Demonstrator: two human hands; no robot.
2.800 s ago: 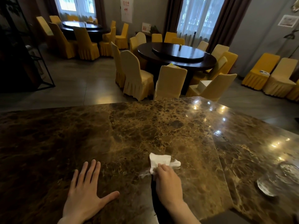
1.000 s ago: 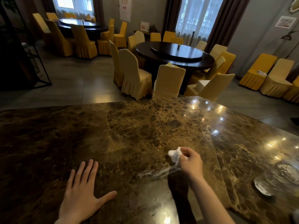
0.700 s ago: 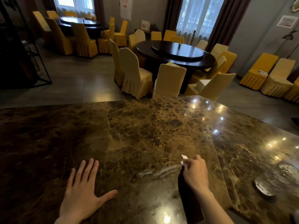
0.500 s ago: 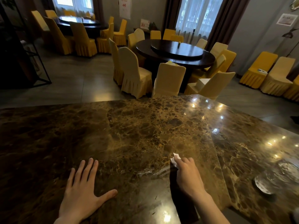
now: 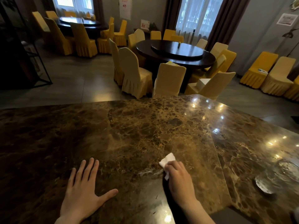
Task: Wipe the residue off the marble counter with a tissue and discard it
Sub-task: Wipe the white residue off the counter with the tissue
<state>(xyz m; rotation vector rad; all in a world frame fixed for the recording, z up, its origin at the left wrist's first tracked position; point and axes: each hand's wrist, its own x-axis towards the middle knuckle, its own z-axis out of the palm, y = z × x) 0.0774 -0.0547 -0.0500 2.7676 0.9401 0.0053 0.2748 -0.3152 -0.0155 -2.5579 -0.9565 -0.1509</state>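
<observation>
A brown marble counter [image 5: 145, 126] fills the lower half of the view. My right hand [image 5: 179, 180] presses a folded white tissue [image 5: 167, 160] flat on it near the front centre; part of the tissue sticks out past my fingertips. A pale wet streak of residue [image 5: 148, 172] lies just left of that hand. My left hand [image 5: 84, 191] rests flat on the counter to the left, fingers spread, holding nothing.
A clear glass dish [image 5: 275, 180] stands on the counter at the right edge. Beyond the counter's far edge are round dark dining tables [image 5: 176, 52] ringed by yellow-covered chairs [image 5: 134, 73]. A dark metal rack [image 5: 24, 54] stands at the far left.
My right hand lifted the crumpled tissue off the counter, then brought it down and slid it left along the streak. The left hand has stayed in place.
</observation>
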